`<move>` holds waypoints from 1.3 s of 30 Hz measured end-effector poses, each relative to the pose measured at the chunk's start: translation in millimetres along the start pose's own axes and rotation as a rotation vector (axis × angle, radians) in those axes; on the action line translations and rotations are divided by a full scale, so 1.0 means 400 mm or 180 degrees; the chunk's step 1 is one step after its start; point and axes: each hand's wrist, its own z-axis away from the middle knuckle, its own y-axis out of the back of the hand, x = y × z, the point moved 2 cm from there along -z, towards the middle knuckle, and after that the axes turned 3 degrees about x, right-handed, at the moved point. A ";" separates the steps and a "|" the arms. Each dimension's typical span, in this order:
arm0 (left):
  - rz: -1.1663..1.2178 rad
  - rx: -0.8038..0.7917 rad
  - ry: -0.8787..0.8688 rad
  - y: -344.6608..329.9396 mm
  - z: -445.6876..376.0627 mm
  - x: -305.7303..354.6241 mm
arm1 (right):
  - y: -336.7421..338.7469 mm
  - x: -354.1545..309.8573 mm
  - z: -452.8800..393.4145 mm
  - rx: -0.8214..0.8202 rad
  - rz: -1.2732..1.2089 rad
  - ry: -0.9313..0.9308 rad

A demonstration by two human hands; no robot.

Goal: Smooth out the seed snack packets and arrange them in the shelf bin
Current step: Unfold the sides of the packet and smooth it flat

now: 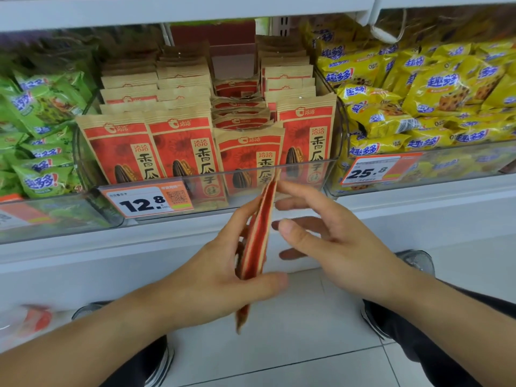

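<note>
My left hand (pixel 223 263) grips a seed packet (pixel 258 247) edge-on, front hidden; my right hand (pixel 329 233) is open beside it.

The seed packets (pixel 183 146) in the clear bin (pixel 339 127) are kraft brown with red panels and black striped seeds. Green snack bags (pixel 42 107) sit left, yellow ones (pixel 435 90) right, both lettered blue. Price tags (pixel 149 201) are orange and white.

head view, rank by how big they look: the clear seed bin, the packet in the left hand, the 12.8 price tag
1. Clear seed bin, plainly the largest.
2. Packet in the left hand. It is edge-on and nearer the camera, so its size is unsure.
3. 12.8 price tag, looks smallest.
</note>
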 end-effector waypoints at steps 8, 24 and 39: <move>0.0608 -0.0288 0.0144 -0.001 0.011 0.007 | 0.039 -0.009 -0.013 -0.0047 0.0150 0.0295; -0.2191 0.2614 -0.1431 0.203 -0.043 0.047 | 0.107 -0.170 -0.065 0.1820 0.2156 0.2615; -0.2971 0.2308 -0.1095 0.215 -0.077 0.040 | 0.006 -0.255 -0.186 0.1144 0.3210 0.2270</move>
